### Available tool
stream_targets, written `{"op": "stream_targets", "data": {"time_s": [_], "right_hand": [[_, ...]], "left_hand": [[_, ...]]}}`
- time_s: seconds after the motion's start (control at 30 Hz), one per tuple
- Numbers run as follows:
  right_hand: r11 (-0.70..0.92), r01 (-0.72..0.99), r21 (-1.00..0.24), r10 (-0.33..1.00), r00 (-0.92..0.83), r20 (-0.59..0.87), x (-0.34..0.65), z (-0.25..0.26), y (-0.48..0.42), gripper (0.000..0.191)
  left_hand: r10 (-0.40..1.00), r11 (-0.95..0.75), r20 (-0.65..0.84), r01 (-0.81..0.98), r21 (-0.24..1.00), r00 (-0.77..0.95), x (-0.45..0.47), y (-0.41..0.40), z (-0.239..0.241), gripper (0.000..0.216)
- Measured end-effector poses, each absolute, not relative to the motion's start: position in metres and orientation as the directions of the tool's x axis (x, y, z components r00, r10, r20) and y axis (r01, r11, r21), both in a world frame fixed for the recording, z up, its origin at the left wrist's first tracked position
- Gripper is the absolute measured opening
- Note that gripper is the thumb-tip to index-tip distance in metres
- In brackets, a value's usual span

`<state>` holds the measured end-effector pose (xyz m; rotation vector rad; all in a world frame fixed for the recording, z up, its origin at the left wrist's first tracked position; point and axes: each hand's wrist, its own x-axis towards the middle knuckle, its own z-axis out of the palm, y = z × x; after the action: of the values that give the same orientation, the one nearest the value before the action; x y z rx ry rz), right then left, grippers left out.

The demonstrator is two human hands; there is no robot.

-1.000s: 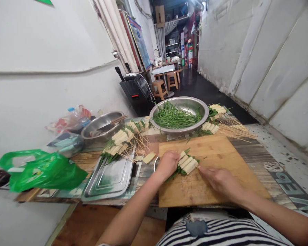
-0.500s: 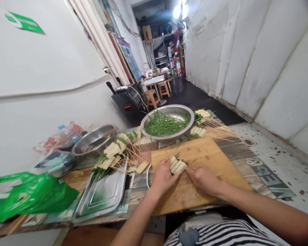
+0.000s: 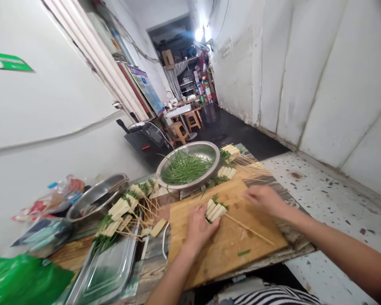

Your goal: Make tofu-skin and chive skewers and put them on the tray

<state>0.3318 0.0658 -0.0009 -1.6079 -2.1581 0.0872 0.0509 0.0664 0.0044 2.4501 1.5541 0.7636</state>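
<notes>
On the wooden cutting board [image 3: 216, 258], a bundle of pale rolls with green chive ends [image 3: 214, 212], apparently tofu skin, lies on a thin skewer [image 3: 249, 228]. My left hand [image 3: 198, 228] is closed around the left side of this roll skewer, thumb at the near edge and fingers on the far side. The skewer's bare end points right and toward me. My right hand [image 3: 263, 199] is over the board's right edge, apart from the rolls, with its fingers curled together. Whether anything is between those fingers is hidden.
Beyond the board stands a steel bowl of chives [image 3: 187, 167]. Finished skewers [image 3: 122, 209] lie across a metal tray [image 3: 108, 269] at left; more skewers [image 3: 231, 165] lie at the far right. A second bowl [image 3: 97, 195] and a green bag [image 3: 25, 279] are further left.
My right hand has left the rolls and moved right and away from me. A bare skewer now shows sticking out of them. My left hand stays on the rolls; the view has shifted.
</notes>
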Motion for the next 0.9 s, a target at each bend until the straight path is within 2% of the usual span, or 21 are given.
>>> {"op": "stream_targets", "data": {"time_s": [0.1, 0.2, 0.3, 0.5, 0.67, 0.9], "right_hand": [[-0.026, 0.947, -0.321, 0.939, 0.133, 0.317, 0.409, 0.007, 0.089, 0.032], [-0.196, 0.924, -0.327, 0.951, 0.260, 0.167, 0.460, 0.017, 0.111, 0.030], [-0.192, 0.919, -0.344, 0.974, 0.221, 0.046, 0.473, 0.018, 0.125, 0.028], [-0.153, 0.924, -0.351, 0.988, 0.131, -0.085, 0.465, -0.003, 0.137, 0.027], [-0.070, 0.949, -0.306, 0.995, 0.046, -0.085, 0.472, -0.007, 0.138, 0.031], [-0.003, 0.988, -0.156, 1.000, -0.001, -0.020, 0.477, -0.005, 0.122, 0.025]], "left_hand": [[0.892, -0.424, 0.327, 0.826, 0.372, 0.311, 0.050, 0.062, 0.003, 0.047], [0.896, -0.406, 0.335, 0.842, 0.356, 0.291, 0.048, 0.060, 0.002, 0.049], [0.902, -0.391, 0.334, 0.844, 0.366, 0.273, 0.047, 0.060, -0.004, 0.052], [0.916, -0.372, 0.304, 0.840, 0.394, 0.263, 0.044, 0.058, -0.015, 0.063], [0.914, -0.381, 0.292, 0.839, 0.388, 0.280, 0.043, 0.058, -0.016, 0.061], [0.904, -0.405, 0.306, 0.831, 0.382, 0.300, 0.041, 0.059, -0.020, 0.061]]}}
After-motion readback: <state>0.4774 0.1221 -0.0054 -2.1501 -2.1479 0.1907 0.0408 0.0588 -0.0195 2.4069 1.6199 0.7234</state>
